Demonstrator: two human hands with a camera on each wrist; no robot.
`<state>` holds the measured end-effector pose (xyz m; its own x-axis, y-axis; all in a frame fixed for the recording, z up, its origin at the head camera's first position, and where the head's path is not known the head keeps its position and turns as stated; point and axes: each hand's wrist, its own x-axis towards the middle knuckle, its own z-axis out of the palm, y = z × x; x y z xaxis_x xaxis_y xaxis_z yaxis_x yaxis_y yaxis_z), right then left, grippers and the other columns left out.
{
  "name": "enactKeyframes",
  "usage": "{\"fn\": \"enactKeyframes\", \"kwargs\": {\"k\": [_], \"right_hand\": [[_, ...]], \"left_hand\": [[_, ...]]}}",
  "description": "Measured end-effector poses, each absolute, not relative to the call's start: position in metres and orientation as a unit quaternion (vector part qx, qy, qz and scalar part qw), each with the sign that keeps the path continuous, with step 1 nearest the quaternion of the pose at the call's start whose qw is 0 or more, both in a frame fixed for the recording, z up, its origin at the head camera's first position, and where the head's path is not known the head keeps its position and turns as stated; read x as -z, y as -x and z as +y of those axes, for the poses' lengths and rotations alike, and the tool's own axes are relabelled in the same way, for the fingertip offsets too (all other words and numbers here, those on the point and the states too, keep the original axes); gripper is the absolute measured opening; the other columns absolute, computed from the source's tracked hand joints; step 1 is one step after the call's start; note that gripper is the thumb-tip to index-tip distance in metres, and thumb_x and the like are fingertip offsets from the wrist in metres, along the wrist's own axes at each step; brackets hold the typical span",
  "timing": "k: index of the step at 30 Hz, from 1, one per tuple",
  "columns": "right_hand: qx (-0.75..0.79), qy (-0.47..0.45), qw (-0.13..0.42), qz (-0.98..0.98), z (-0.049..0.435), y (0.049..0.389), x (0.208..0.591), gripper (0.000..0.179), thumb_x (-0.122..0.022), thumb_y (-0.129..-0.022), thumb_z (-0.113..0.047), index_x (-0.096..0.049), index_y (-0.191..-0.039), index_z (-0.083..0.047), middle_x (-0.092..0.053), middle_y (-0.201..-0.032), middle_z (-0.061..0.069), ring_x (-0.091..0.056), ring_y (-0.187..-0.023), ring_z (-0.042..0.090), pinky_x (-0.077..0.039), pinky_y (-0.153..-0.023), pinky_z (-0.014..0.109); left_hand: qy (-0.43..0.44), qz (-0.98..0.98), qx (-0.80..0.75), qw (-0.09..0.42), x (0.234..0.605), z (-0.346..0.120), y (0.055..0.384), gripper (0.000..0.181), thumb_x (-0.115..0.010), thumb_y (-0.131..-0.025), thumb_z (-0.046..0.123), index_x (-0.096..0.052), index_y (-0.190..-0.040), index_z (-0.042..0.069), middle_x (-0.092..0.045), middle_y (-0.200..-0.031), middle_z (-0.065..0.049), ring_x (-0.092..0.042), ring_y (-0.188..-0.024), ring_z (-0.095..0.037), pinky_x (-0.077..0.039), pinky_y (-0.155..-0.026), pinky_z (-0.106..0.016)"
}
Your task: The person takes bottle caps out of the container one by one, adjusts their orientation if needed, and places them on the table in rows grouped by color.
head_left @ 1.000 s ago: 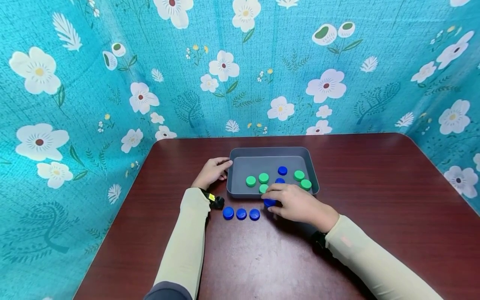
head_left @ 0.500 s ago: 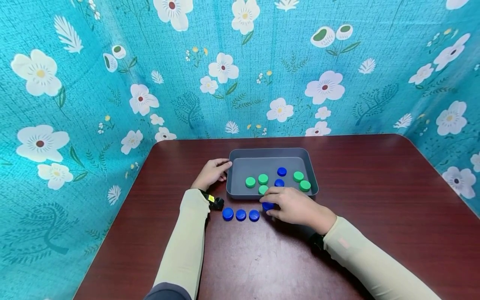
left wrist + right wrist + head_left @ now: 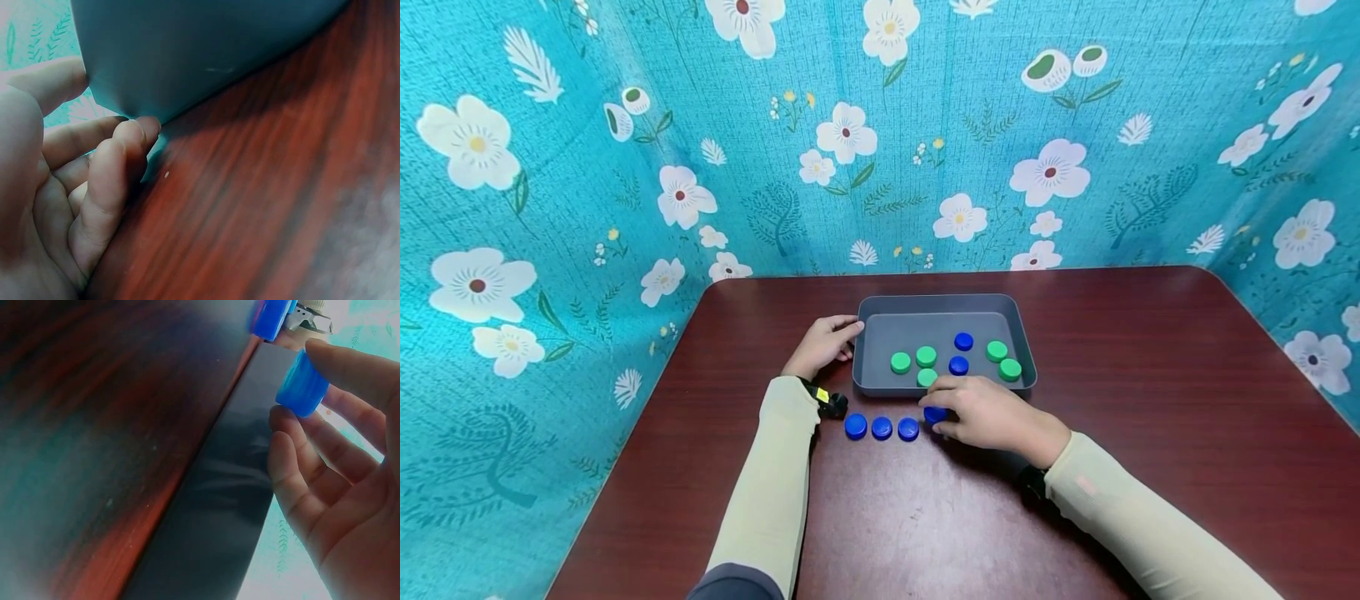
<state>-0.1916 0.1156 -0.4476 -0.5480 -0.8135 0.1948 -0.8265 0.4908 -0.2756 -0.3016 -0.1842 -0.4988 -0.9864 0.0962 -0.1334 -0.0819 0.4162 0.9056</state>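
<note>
My right hand (image 3: 1000,415) pinches a blue bottle cap (image 3: 303,384) between thumb and fingers, just outside the tray's near side. In the head view that cap is partly hidden by the fingers. To its left, three blue bottle caps (image 3: 882,428) lie in a row on the table. At the left end of the grey tray (image 3: 871,388), my left hand (image 3: 822,347) rests with its fingertips touching the outer wall. The left wrist view shows those fingers loosely bent at the tray corner. Inside the tray are several green bottle caps (image 3: 927,357) and two blue bottle caps (image 3: 958,365).
The tray sits on a dark red-brown wooden table (image 3: 1120,350). Behind and beside the table hangs a turquoise flowered cloth (image 3: 850,217). A black wrist camera (image 3: 833,406) on the left wrist sits close to the leftmost cap of the row.
My right hand has shifted slightly left and toward me with the blue bottle cap, closer to the row. My left hand and the tray have stayed in place.
</note>
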Motion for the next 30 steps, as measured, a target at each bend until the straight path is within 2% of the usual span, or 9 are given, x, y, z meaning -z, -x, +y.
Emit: {"fn": "enactKeyframes", "kwargs": {"k": [14,30], "right_hand": [[-0.164,-0.477,0.009,-0.863,0.1153,0.1902,0.4468,0.030,-0.078,-0.083,-0.016,-0.073,-0.112,-0.010,-0.064,-0.111,0.000,-0.063,-0.098,0.015,-0.054,-0.082,0.034],[-0.155,-0.480,-0.012,-0.864,0.1117,0.1886,0.4511,0.033,-0.078,-0.083,-0.018,-0.072,-0.115,-0.011,-0.064,-0.106,-0.003,-0.062,-0.094,0.012,-0.053,-0.079,0.033]], "left_hand": [[-0.003,0.835,-0.544,0.082,0.4992,-0.1829,0.3019,0.054,-0.065,-0.093,0.045,-0.059,-0.135,0.013,-0.066,-0.097,-0.009,-0.063,-0.070,-0.024,-0.056,-0.063,-0.033],[-0.009,0.828,-0.554,0.081,0.4981,-0.1833,0.3010,0.051,-0.064,-0.093,0.043,-0.060,-0.134,0.012,-0.065,-0.097,-0.011,-0.062,-0.068,-0.022,-0.055,-0.062,-0.032]]}}
